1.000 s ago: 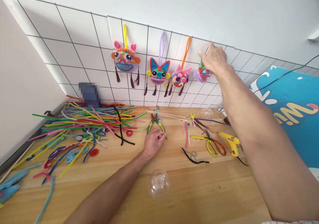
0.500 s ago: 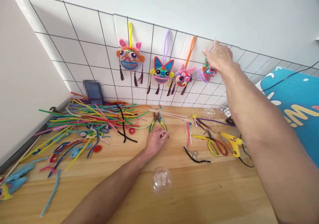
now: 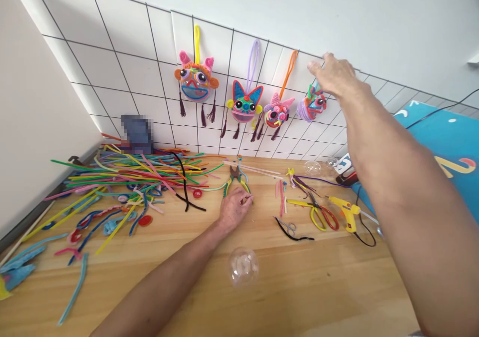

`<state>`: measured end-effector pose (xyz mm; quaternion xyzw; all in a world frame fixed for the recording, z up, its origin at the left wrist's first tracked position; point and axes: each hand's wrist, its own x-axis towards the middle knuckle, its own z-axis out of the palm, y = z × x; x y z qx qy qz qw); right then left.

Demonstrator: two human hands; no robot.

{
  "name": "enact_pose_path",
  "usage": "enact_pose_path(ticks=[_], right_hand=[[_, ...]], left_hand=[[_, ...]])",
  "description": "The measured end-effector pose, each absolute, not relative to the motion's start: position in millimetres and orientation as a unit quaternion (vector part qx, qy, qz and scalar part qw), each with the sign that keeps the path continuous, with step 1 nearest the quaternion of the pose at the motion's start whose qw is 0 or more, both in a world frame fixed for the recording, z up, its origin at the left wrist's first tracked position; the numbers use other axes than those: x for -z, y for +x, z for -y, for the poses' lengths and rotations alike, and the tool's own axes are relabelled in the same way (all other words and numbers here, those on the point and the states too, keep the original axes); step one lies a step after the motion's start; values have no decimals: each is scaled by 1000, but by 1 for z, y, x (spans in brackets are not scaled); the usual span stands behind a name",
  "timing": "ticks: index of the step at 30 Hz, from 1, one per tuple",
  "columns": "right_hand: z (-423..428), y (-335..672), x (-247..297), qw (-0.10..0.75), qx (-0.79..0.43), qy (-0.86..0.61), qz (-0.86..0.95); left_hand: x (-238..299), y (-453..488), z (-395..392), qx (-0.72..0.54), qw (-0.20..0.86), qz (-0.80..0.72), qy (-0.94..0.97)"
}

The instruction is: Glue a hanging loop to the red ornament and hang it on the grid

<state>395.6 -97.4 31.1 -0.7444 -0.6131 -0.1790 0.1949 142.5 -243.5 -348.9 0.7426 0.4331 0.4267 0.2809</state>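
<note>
My left hand (image 3: 235, 209) rests on the table with its fingers curled in, over the lower handles of green-and-yellow pliers (image 3: 234, 173). Whether it grips anything is hidden. My right hand (image 3: 335, 74) is raised to the top of the white grid wall, thumb spread from the forefinger. Below it hangs a multicoloured pipe-cleaner ornament (image 3: 310, 105), whose pale blue loop runs up behind the hand; the loop's upper end is hidden. Left of it hang a pink-eared ornament (image 3: 277, 113), a blue-eared ornament (image 3: 245, 105) and an orange-eared ornament (image 3: 196, 80).
Many loose pipe cleaners (image 3: 142, 174) cover the table's left side. A clear plastic ball (image 3: 243, 267) lies near the front. Towards the right are red-and-yellow scissors (image 3: 322, 212), small scissors (image 3: 290, 227) and a yellow glue gun (image 3: 348, 212) with a cord. A blue board (image 3: 441, 132) leans behind my right arm.
My right hand has shifted slightly right and the ornament beneath it shows more fully, turned a little. My left hand stays by the pliers. The view has moved slightly.
</note>
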Motion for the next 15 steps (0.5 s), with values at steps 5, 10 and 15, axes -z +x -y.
enact_pose_path(ticks=[5,10,15], right_hand=[[100,396,-35,205,162,-763,591],[97,397,-34,198,166,-759,598],[100,399,-31,204,165,-758,597]], left_hand=[[347,142,244,-422,280,-440,741],[347,143,244,-414,282,-445,742],[345,142,245,-411,283,-449,741]])
